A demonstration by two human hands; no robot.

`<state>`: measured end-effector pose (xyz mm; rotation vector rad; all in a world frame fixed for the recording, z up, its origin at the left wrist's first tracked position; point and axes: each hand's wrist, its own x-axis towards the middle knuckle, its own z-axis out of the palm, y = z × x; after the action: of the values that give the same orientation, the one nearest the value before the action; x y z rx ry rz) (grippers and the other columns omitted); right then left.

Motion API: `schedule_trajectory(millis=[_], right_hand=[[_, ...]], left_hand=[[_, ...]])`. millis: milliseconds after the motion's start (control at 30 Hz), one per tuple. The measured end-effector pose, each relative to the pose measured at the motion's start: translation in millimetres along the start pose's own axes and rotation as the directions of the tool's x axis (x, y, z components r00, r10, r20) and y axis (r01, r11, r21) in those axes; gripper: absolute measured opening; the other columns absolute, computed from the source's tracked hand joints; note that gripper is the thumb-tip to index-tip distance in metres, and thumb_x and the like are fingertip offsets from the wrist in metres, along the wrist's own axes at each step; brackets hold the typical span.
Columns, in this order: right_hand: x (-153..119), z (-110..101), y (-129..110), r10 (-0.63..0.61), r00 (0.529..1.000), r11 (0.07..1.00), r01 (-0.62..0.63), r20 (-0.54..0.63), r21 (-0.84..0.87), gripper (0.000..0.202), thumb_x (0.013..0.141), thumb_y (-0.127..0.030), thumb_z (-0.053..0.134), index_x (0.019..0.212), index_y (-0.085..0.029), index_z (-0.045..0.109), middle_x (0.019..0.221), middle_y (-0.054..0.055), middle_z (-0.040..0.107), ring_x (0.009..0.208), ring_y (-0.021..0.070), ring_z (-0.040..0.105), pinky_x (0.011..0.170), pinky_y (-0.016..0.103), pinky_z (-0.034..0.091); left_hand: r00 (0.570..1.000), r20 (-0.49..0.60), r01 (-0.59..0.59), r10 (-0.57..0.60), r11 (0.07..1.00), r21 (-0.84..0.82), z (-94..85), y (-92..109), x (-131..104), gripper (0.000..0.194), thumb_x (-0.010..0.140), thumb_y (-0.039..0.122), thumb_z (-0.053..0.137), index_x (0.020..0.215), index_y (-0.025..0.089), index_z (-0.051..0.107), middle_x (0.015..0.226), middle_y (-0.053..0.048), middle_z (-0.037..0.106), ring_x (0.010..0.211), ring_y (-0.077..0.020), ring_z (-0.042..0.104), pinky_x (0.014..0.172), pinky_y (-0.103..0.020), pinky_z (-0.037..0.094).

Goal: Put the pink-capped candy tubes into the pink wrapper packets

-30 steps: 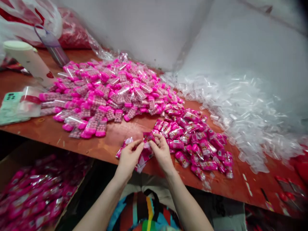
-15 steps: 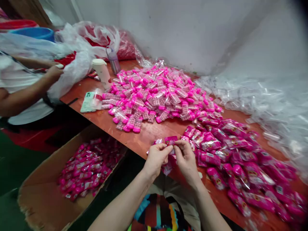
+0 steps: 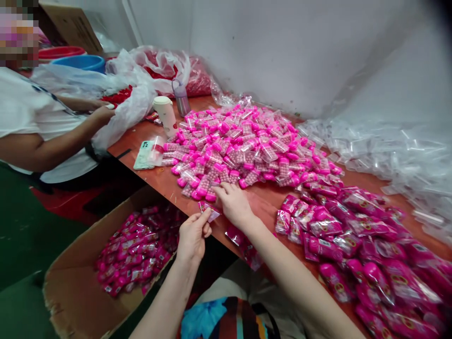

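Observation:
My left hand (image 3: pixel 194 231) pinches a small pink and clear wrapper (image 3: pixel 209 213) over the table's front edge. To its right, my right hand (image 3: pixel 233 203) reaches to the near edge of a big pile of clear bottles with pink caps and pink beads (image 3: pixel 243 146). Its fingers touch or nearly touch a bottle there; whether they grip one is unclear. Several flat pink wrappers (image 3: pixel 243 240) lie at the table edge under my right forearm. Wrapped pink packets (image 3: pixel 328 226) are heaped on the right side of the table.
A cardboard box (image 3: pixel 76 263) of pink packets stands below on the left. A phone (image 3: pixel 144 155), a white cup (image 3: pixel 164 115) and a metal bottle (image 3: pixel 182 100) stand or lie behind. Clear plastic pieces (image 3: pixel 384 146) line the wall. Another person's hands (image 3: pixel 104 112) work at a bag.
My hands have moved apart. The left went left with a wrapper, and the right moved up-left to the bottle pile. The view has shifted, bringing more of the other person into sight.

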<state>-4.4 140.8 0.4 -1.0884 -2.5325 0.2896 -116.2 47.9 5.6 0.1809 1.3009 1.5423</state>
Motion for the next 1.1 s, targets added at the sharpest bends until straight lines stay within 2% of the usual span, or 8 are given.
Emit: schedule_trajectory(millis=[133,333,600,733,833,933,1000,1100], right_hand=[[15.6,5.2,-7.3,-0.11,0.981,0.961,0.146,0.157,-0.235,0.033,0.095,-0.019,0.043,0.126,-0.018,0.055,0.13,0.015,0.055,0.106,0.0296,0.049,0.085,0.045,0.041],[-5.0,-2.1,-4.9,-0.041,0.986,0.962,0.084,0.164,-0.259,0.023,0.093,-0.014,0.042,0.101,-0.015,0.063,0.107,0.017,0.061,0.101,0.0304,0.049,0.095,0.048,0.034],[-24.5,-19.9,22.0,0.285,0.942,0.948,-0.249,0.176,-0.2,0.033,0.088,-0.021,0.052,0.119,-0.011,0.053,0.117,0.02,0.056,0.107,0.0316,0.048,0.087,0.043,0.041],[-31.0,-24.3,36.1,0.36,0.911,0.932,-0.338,0.203,-0.133,0.028,0.084,-0.028,0.058,0.109,-0.014,0.057,0.113,0.017,0.058,0.103,0.0302,0.05,0.084,0.041,0.043],[-40.0,-29.5,46.3,0.422,0.898,0.902,-0.43,0.124,0.04,0.023,0.083,-0.026,0.06,0.102,-0.015,0.055,0.103,0.012,0.061,0.097,0.0263,0.054,0.084,0.04,0.044],[-64.0,-40.1,48.9,0.624,0.778,0.723,-0.538,-0.075,0.433,0.032,0.079,-0.03,0.065,0.103,-0.018,0.049,0.091,0.004,0.06,0.083,0.0197,0.058,0.076,0.034,0.046],[-88.2,-47.6,42.2,0.731,0.675,0.524,-0.461,-0.1,0.717,0.039,0.077,-0.035,0.068,0.105,-0.021,0.045,0.082,-0.001,0.058,0.074,0.0156,0.058,0.069,0.03,0.047],[-124.4,-52.4,22.4,0.759,0.651,0.272,-0.297,-0.014,0.915,0.039,0.079,-0.037,0.068,0.107,-0.024,0.043,0.079,-0.004,0.056,0.067,0.0123,0.056,0.062,0.025,0.046]], left_hand=[[0.999,-0.027,0.018,-0.02,0.996,-0.086,-9.0,6.2,0.1,0.039,0.051,0.023,0.089,0.059,0.012,0.053,0.052,0.007,0.045,0.039,-0.0005,0.032,0.036,-0.017,0.021],[0.994,0.057,0.102,-0.095,0.985,-0.137,-4.0,7.3,-1.7,0.039,0.054,0.022,0.088,0.063,0.013,0.051,0.055,0.008,0.045,0.039,0.0002,0.032,0.036,-0.016,0.021],[0.934,0.229,0.322,-0.275,0.926,-0.199,31.6,0.6,-10.2,0.027,0.064,0.01,0.078,0.068,0.013,0.052,0.06,0.005,0.053,0.037,0.0005,0.03,0.034,-0.014,0.023],[0.908,0.278,0.37,-0.313,0.911,-0.184,53.6,-6.7,-18.4,0.022,0.066,0.006,0.076,0.073,0.011,0.056,0.06,0.006,0.053,0.037,0.0006,0.03,0.033,-0.014,0.023],[0.896,0.286,0.4,-0.339,0.896,-0.191,66.8,-12.3,-24.1,0.022,0.068,0.005,0.075,0.071,0.012,0.054,0.058,0.007,0.051,0.037,0.0001,0.03,0.032,-0.014,0.023],[0.887,0.276,0.432,-0.369,0.874,-0.221,75.5,-17.4,-26.8,0.024,0.071,0.006,0.073,0.07,0.014,0.051,0.057,0.007,0.05,0.036,-0.0005,0.029,0.032,-0.015,0.024],[0.882,0.259,0.452,-0.394,0.861,-0.231,80.5,-21.7,-27.7,0.025,0.073,0.008,0.073,0.07,0.015,0.05,0.056,0.008,0.048,0.035,-0.0008,0.029,0.032,-0.015,0.025],[0.87,0.27,0.474,-0.413,0.851,-0.225,88.9,-31.1,-30.0,0.024,0.074,0.009,0.073,0.072,0.016,0.05,0.055,0.008,0.047,0.035,-0.0008,0.029,0.032,-0.015,0.026]])
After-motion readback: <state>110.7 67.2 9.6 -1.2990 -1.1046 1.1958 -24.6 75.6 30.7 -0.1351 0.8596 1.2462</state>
